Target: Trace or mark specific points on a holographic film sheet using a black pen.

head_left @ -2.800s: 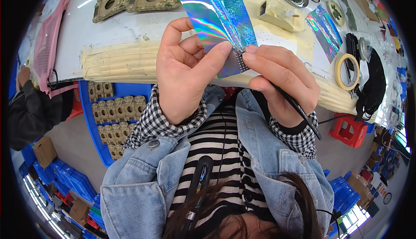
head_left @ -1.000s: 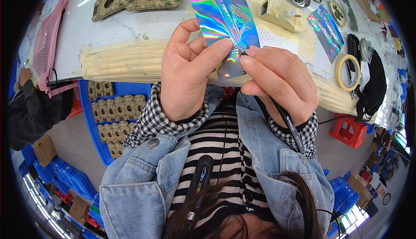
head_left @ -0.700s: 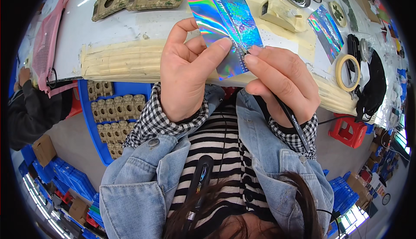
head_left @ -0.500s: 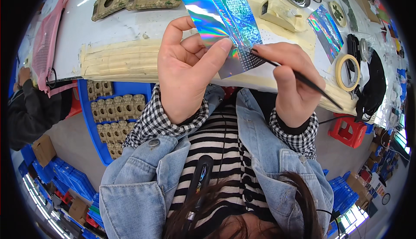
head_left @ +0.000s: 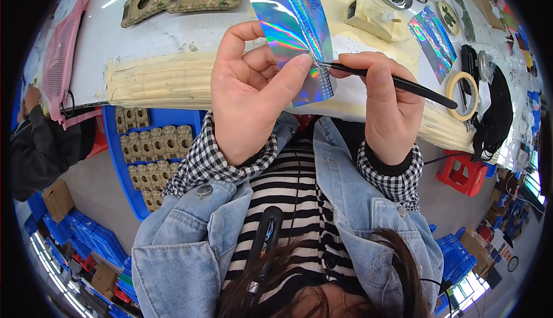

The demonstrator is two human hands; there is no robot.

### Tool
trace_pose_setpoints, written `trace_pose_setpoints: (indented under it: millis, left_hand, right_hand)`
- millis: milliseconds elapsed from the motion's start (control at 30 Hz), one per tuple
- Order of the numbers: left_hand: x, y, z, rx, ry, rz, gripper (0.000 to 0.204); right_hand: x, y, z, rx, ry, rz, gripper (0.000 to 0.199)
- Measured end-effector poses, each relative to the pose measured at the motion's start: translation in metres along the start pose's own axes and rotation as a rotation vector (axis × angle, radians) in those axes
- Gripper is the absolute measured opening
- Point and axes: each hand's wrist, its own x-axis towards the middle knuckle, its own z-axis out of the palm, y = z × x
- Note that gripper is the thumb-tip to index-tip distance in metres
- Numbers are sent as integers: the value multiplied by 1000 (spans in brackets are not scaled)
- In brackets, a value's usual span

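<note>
Left hand [head_left: 253, 96] curled around the holographic foil pouch [head_left: 294, 30], thumb pressed flat on its lower part, fingers closed behind, holding it upright above the table's near edge. Right hand [head_left: 385, 108] pinched shut on black tweezers [head_left: 391, 80], tip touching the pouch's right edge just beside the left thumb. Second holographic pouch [head_left: 433, 38] lying flat toward the table's far right. Tape roll [head_left: 464, 94] near the right edge, beige tape dispenser [head_left: 373, 18] behind the held pouch. Blue tray [head_left: 124, 162] of beige parts below the table [head_left: 115, 36], left side
</note>
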Motion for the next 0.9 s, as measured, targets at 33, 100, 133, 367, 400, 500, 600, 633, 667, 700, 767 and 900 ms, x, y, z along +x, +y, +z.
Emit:
trace_pose_setpoints:
  millis: [33,100,133,367,400,500,600,633,667,700,767,900]
  left_hand:
    - [0,0,0,0,-2,1,41]
    - [0,-1,0,-1,-7,3,41]
    - [0,-1,0,0,-7,3,41]
    - [0,0,0,11,-11,5,41]
    - [0,0,0,12,-10,3,41]
    - [0,-1,-1,13,-12,10,41]
    - [0,-1,0,13,-9,13,41]
    - [1,-1,0,4,-7,11,41]
    - [1,-2,0,-5,-4,9,41]
    - [1,-2,0,-13,-1,7,41]
    - [2,-3,-3,-1,39,14,42]
    - [9,-3,-18,-22,112,78,42]
  right_hand:
    - [0,0,0,0,-3,4,26]
    - [0,0,0,18,-4,6,27]
    - [0,1,0,27,-4,7,27]
    - [-1,4,1,76,12,0,28]
    - [-1,5,1,75,12,2,28]
    - [-1,4,0,74,10,3,29]
    - [-1,5,0,95,13,-5,29]
    - [-1,6,0,105,15,-9,29]
    - [-1,6,1,116,35,-4,29]
    - [-1,5,1,127,54,0,29]
    - [-2,5,0,133,87,22,29]
    - [0,6,-11,-56,133,54,26]
